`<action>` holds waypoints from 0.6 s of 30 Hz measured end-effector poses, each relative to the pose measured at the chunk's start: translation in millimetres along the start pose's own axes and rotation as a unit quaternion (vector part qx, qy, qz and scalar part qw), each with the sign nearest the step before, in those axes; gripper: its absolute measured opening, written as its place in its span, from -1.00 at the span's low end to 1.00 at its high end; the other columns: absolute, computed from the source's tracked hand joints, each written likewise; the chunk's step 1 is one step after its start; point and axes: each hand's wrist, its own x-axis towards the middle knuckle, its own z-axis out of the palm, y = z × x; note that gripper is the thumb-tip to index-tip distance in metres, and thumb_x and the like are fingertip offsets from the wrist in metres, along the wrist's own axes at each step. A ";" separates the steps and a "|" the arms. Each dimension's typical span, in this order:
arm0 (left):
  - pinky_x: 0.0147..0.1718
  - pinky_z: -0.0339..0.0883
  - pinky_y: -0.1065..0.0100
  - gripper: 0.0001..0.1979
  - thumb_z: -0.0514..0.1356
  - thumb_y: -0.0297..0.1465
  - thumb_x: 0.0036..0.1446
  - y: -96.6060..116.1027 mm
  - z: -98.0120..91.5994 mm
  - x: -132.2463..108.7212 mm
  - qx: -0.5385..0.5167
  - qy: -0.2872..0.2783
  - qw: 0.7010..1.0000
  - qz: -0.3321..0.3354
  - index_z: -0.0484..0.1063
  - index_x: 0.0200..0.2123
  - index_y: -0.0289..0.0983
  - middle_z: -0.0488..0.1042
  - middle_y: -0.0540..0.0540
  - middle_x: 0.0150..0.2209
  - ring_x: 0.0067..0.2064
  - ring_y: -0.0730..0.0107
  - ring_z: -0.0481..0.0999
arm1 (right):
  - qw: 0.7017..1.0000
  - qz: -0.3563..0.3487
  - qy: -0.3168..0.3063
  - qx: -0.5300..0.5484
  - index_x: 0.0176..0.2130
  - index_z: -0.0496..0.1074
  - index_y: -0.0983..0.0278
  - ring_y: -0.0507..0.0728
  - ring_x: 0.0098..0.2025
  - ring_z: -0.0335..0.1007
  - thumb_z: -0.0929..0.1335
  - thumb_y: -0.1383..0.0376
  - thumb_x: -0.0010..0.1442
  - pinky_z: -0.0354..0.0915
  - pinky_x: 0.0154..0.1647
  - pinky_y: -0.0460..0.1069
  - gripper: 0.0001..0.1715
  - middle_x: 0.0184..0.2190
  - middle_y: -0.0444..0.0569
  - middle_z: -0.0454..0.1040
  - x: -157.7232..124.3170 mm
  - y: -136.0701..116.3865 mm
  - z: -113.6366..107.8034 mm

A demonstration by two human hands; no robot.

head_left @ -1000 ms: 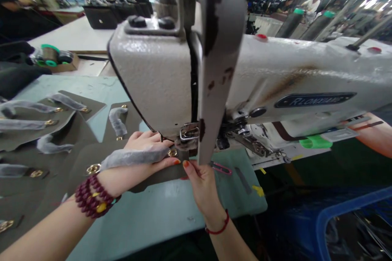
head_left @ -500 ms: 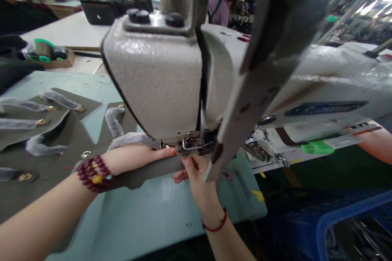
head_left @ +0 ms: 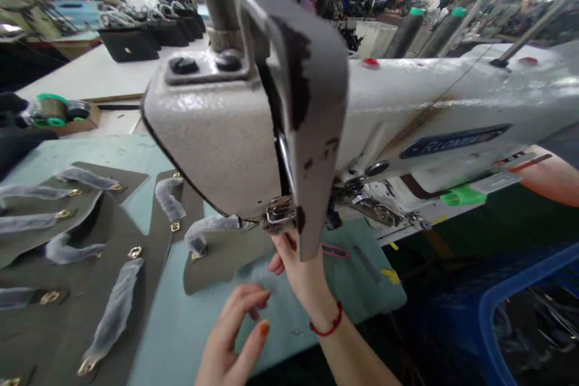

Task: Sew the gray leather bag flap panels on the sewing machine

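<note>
My left hand (head_left: 235,338) is raised over the pale green work surface (head_left: 167,319), fingers apart and curved, holding nothing. My right hand (head_left: 301,268) is at the presser foot (head_left: 279,211) of a white sewing machine (head_left: 212,139), its fingers curled and their tips partly hidden. What they grip does not show. A grey-brown flat panel (head_left: 219,265) leads up to the presser foot beside that hand. On it lies a handle strap (head_left: 201,235) wrapped in clear film, with metal fittings. The machine's worn metal lever (head_left: 316,132) hangs in front of my right fingers.
More grey-brown panels (head_left: 49,338) with film-wrapped straps (head_left: 113,307) spread over the left side. Small pink-handled snips (head_left: 335,251) lie right of my right hand. A blue crate (head_left: 488,325) stands low at right. Thread spools (head_left: 54,111) and black bags (head_left: 129,42) are farther back.
My left hand has let go of the panel and moved down and right, off the piece. My right hand stays by the presser foot. The camera view has shifted, showing the lever lower and narrower.
</note>
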 end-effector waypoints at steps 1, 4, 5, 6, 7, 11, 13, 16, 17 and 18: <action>-0.19 0.45 0.19 -0.64 0.24 -0.10 0.14 -2.7 14.5 1.7 -0.128 0.004 0.991 -0.039 0.51 -0.03 -0.07 0.53 -0.18 -0.08 -0.10 0.07 0.52 | 1.000 -0.001 -0.004 0.002 -0.57 0.32 0.27 -0.01 -0.68 0.32 0.26 -0.04 0.31 0.23 -0.60 -0.16 -0.42 -0.71 -0.11 0.40 0.3 -0.1 -0.8; -0.29 0.41 0.27 -0.53 0.23 0.05 0.07 0.6 46.2 33.5 -0.418 0.023 0.903 -0.094 0.53 -0.11 -0.15 0.52 -0.17 -0.12 -0.15 0.16 0.49 | 1.000 -0.012 -0.020 -0.011 -0.60 0.27 0.26 -0.01 -0.71 0.27 0.25 -0.05 0.32 0.21 -0.61 -0.15 -0.39 -0.74 -0.14 0.35 1.8 -1.8 -5.1; -0.30 0.39 0.28 -0.55 0.27 0.03 0.04 3.7 49.8 46.8 -0.458 0.030 0.883 -0.100 0.55 -0.19 -0.19 0.53 -0.14 -0.22 -0.21 0.22 0.47 | 0.999 -0.020 -0.022 -0.027 -0.62 0.25 0.25 -0.02 -0.71 0.25 0.24 -0.05 0.33 0.20 -0.59 -0.15 -0.37 -0.76 -0.14 0.33 2.5 -2.8 -6.7; -0.29 0.38 0.30 -0.59 0.33 -0.01 -0.01 6.5 49.7 58.4 -0.471 0.042 0.874 -0.113 0.56 -0.27 -0.23 0.51 -0.10 -0.33 -0.29 0.28 0.45 | 0.998 -0.030 -0.022 -0.047 -0.64 0.24 0.25 -0.02 -0.71 0.24 0.24 -0.03 0.34 0.20 -0.57 -0.14 -0.36 -0.77 -0.14 0.31 3.2 -4.0 -8.2; -0.29 0.37 0.31 -0.62 0.38 -0.06 -0.06 8.5 46.6 67.1 -0.459 0.060 0.876 -0.133 0.56 -0.35 -0.27 0.49 -0.07 -0.43 -0.35 0.33 0.42 | 0.997 -0.041 -0.018 -0.069 -0.66 0.23 0.25 -0.02 -0.70 0.24 0.24 -0.02 0.34 0.20 -0.55 -0.14 -0.35 -0.78 -0.14 0.30 3.9 -5.2 -9.4; -0.37 0.33 0.33 -0.65 0.44 -0.14 -0.15 6.5 22.9 74.2 -0.282 0.116 0.931 -0.203 0.51 -0.57 -0.31 0.42 -0.03 -0.57 -0.46 0.36 0.36 | 0.991 -0.064 0.008 -0.120 -0.69 0.24 0.25 -0.02 -0.69 0.24 0.25 -0.01 0.34 0.18 -0.52 -0.12 -0.33 -0.79 -0.14 0.28 5.1 -7.0 -10.4; -0.44 0.28 0.35 -0.60 0.40 -0.10 -0.10 4.1 15.0 70.7 -0.202 0.113 0.952 -0.202 0.44 -0.65 -0.28 0.35 0.01 -0.64 -0.52 0.39 0.30 | 0.995 -0.053 0.002 -0.085 -0.68 0.27 0.26 -0.01 -0.68 0.26 0.27 -0.04 0.32 0.19 -0.53 -0.12 -0.33 -0.78 -0.13 0.32 3.9 -5.3 -10.2; -0.51 0.23 0.38 -0.56 0.36 -0.07 -0.06 6.0 14.0 69.7 -0.159 0.124 0.958 -0.206 0.38 -0.69 -0.26 0.29 0.05 -0.67 -0.57 0.43 0.26 | 0.998 -0.002 -0.041 0.043 -0.57 0.38 0.29 0.02 -0.65 0.36 0.24 -0.09 0.31 0.29 -0.52 -0.12 -0.36 -0.69 -0.07 0.45 -1.2 -1.2 -12.0; -0.52 0.22 0.39 -0.56 0.36 -0.07 -0.07 8.0 15.6 70.8 -0.162 0.132 0.957 -0.203 0.39 -0.69 -0.26 0.29 0.05 -0.68 -0.57 0.43 0.26 | 0.995 0.012 -0.055 0.083 -0.54 0.41 0.30 0.03 -0.62 0.40 0.24 -0.09 0.32 0.33 -0.50 -0.12 -0.37 -0.64 -0.05 0.49 -3.5 0.0 -13.1; -0.54 0.21 0.39 -0.57 0.37 -0.06 -0.08 10.5 17.5 72.2 -0.167 0.139 0.956 -0.196 0.39 -0.69 -0.26 0.28 0.05 -0.68 -0.58 0.43 0.26 | 0.991 0.020 -0.066 0.113 -0.50 0.43 0.31 0.03 -0.59 0.43 0.24 -0.08 0.32 0.36 -0.47 -0.12 -0.38 -0.61 -0.04 0.51 -5.8 0.9 -14.3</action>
